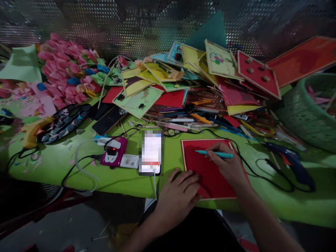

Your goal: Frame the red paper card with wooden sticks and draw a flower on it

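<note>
A red card with a pale stick frame (210,175) lies flat on the green table (115,183) in front of me. In my right hand (225,166) is a teal marker pen (214,154), pinched between thumb and fingers. Its tip points left, over the upper part of the card; whether it touches the surface I cannot tell. My left hand (181,189) rests with fingers spread across the card's lower left edge. Just left of the card lies a phone with a lit, blurred screen (151,152), a white cable running from its lower end.
Framed cards (141,99), pens and sticks pile up at the back. Right are a glue gun (291,164) with its black cord and a green basket (301,112). A purple power strip (113,154), a dark phone (109,120), a yellow glue gun (34,131) and pink paper flowers (65,70) lie left.
</note>
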A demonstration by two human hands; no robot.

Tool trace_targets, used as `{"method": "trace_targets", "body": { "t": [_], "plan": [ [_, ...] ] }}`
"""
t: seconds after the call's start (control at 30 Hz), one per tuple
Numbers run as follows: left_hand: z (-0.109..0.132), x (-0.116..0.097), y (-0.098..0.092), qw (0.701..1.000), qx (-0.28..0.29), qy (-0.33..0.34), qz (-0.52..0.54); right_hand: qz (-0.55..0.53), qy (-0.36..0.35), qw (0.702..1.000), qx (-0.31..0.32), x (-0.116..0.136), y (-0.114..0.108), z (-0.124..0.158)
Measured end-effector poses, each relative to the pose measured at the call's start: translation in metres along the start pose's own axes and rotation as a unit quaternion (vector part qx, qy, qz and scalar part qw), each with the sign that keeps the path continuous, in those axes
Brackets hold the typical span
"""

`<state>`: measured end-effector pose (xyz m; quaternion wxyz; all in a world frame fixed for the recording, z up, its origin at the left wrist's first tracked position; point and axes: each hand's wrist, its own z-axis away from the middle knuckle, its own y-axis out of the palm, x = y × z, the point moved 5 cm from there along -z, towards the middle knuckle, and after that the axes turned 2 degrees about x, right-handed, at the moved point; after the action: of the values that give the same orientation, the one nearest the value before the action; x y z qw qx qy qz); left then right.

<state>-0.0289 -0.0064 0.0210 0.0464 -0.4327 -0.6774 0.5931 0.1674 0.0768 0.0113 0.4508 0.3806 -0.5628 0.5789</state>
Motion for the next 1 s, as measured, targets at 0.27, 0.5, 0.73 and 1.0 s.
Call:
{"method": "trace_targets", "body": {
  "t": [0.27, 0.5, 0.73, 1.0],
  "plan": [
    [0.001, 0.000, 0.001, 1.000, 0.006, 0.001, -0.004, 0.001, 0.000, 1.000, -0.016, 0.002, 0.000, 0.000],
    [0.000, 0.000, -0.001, 1.000, -0.008, 0.003, -0.001, 0.008, -0.003, 0.999, -0.032, 0.008, 0.000, -0.001],
    [0.001, 0.000, 0.001, 1.000, 0.003, 0.002, -0.003, 0.013, -0.002, 0.999, -0.038, 0.011, 0.000, -0.002],
    [0.000, 0.000, -0.001, 1.000, -0.003, 0.004, 0.004, -0.009, 0.004, 0.999, -0.038, 0.007, -0.004, -0.002]
  ]
}}
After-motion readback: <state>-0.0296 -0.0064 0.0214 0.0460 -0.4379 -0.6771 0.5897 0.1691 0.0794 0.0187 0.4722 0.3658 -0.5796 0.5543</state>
